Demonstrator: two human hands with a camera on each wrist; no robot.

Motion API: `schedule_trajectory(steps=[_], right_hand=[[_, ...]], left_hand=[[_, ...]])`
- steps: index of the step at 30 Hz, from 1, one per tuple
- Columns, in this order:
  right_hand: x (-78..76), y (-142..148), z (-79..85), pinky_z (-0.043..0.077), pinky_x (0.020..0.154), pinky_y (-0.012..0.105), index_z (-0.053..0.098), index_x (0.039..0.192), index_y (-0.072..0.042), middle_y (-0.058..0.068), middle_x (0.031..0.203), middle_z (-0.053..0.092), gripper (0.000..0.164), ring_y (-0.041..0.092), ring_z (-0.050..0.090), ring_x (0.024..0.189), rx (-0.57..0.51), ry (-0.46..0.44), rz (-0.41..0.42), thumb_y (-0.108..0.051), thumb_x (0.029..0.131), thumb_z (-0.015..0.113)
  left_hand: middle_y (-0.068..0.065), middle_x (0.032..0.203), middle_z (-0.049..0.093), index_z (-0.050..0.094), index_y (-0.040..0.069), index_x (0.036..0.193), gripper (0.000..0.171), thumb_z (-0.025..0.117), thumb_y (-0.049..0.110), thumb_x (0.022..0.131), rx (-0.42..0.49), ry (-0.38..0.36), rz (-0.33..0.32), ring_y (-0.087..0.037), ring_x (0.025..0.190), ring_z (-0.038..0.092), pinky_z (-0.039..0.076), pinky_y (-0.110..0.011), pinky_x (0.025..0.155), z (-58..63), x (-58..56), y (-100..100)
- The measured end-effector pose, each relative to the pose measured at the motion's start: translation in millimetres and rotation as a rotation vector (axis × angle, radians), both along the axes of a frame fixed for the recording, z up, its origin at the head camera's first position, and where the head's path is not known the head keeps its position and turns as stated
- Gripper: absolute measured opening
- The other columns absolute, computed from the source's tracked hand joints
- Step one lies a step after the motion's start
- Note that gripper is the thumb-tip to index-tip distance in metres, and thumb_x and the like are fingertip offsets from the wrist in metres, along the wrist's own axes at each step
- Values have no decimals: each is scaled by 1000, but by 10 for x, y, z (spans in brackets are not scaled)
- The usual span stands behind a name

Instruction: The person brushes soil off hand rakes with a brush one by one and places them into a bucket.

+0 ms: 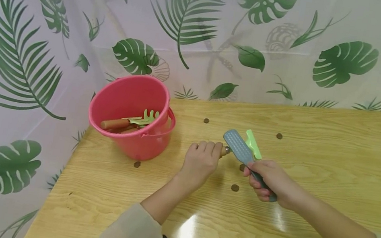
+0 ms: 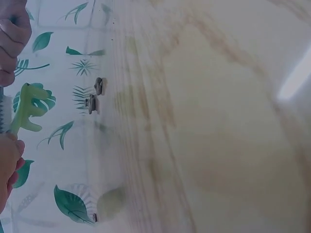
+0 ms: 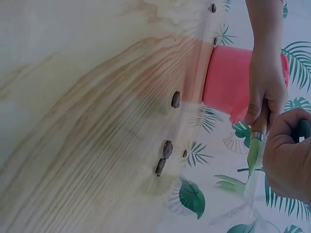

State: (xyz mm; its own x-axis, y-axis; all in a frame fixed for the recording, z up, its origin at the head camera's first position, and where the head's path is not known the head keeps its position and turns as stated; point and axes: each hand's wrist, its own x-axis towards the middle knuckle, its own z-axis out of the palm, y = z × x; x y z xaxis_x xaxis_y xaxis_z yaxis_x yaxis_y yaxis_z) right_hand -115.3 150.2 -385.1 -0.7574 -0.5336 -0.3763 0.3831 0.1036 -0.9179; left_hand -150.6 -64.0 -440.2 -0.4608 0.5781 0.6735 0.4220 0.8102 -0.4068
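Observation:
My left hand (image 1: 200,163) grips the wooden handle of a small hand rake with a light green head (image 1: 253,145). In the left wrist view the rake's prongs (image 2: 31,109) show between the two hands. A grey brush (image 1: 239,146) with a dimpled back is held by its handle in my right hand (image 1: 269,181). Its head lies across the rake's neck in the head view, and a strip of bristles (image 2: 4,116) shows at the left wrist view's edge, facing the rake. In the right wrist view, the right hand (image 3: 291,155) hides most of the brush.
A pink bucket (image 1: 131,94) stands at the left back of the wooden table (image 1: 332,175), holding several tools with wooden handles and green heads. Several small dark brown lumps (image 1: 235,188) lie scattered on the tabletop. A leaf-print curtain (image 1: 202,35) hangs behind.

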Motion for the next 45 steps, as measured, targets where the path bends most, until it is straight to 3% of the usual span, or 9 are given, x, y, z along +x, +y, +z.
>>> schedule_trajectory(steps=[8,17,23,26,28,31,34,38,45], right_hand=[[-9,92,17,32,38,16,51,87,-6,-8,56,42,27,1,36,39,12,4,6,-19,102,32],[-53,183,51,32,38,16,52,85,-8,-9,55,42,29,1,36,38,14,-8,-47,-20,102,33],[-52,225,34,34,38,16,53,85,-9,-9,55,43,30,2,36,40,-23,15,-71,-22,103,33],[-65,276,-37,36,39,15,53,85,-10,-9,56,46,31,3,35,41,-189,15,-39,-23,104,31],[-85,309,-106,37,39,13,54,87,-9,-9,59,47,35,4,31,42,-406,-18,16,-20,105,26],[-116,322,-203,38,42,13,54,93,-6,-6,60,41,41,7,23,45,-771,-152,120,-17,105,16],[-134,309,-280,34,44,14,54,97,-2,-4,62,27,42,8,19,46,-1050,-336,192,-17,105,15],[-135,283,-360,25,43,14,55,96,1,-6,61,20,37,5,20,44,-1263,-541,213,-19,105,24],[-146,249,-466,17,37,11,43,87,-10,-9,57,24,27,1,19,41,-1468,-672,271,-21,104,25]], left_hand=[[4,73,62,63,13,94,27,40,26,102,-14,-39,34,-8,58,50,38,-20,49,7,32,9],[4,69,59,60,13,89,30,39,30,102,31,26,24,-7,55,47,35,-19,47,24,11,-22],[5,68,58,60,12,89,32,37,31,103,41,27,18,-7,53,46,33,-19,46,22,11,-47],[4,68,57,59,12,89,32,37,30,102,58,39,4,-7,54,45,33,-19,46,17,7,-58],[3,68,57,59,11,89,30,39,30,102,79,56,-9,-8,54,44,33,-20,46,15,-1,-58],[3,68,56,58,11,89,27,43,30,101,107,62,-21,-8,54,43,33,-20,46,13,-12,-60],[3,69,56,57,11,90,24,47,31,99,120,46,-20,-9,54,44,34,-20,47,12,-12,-64],[2,71,58,57,11,92,22,51,31,97,130,5,-20,-9,56,46,34,-20,48,12,-7,-72],[2,72,57,55,10,93,19,55,29,94,172,-40,-41,-10,57,47,34,-20,49,7,-18,-73]])
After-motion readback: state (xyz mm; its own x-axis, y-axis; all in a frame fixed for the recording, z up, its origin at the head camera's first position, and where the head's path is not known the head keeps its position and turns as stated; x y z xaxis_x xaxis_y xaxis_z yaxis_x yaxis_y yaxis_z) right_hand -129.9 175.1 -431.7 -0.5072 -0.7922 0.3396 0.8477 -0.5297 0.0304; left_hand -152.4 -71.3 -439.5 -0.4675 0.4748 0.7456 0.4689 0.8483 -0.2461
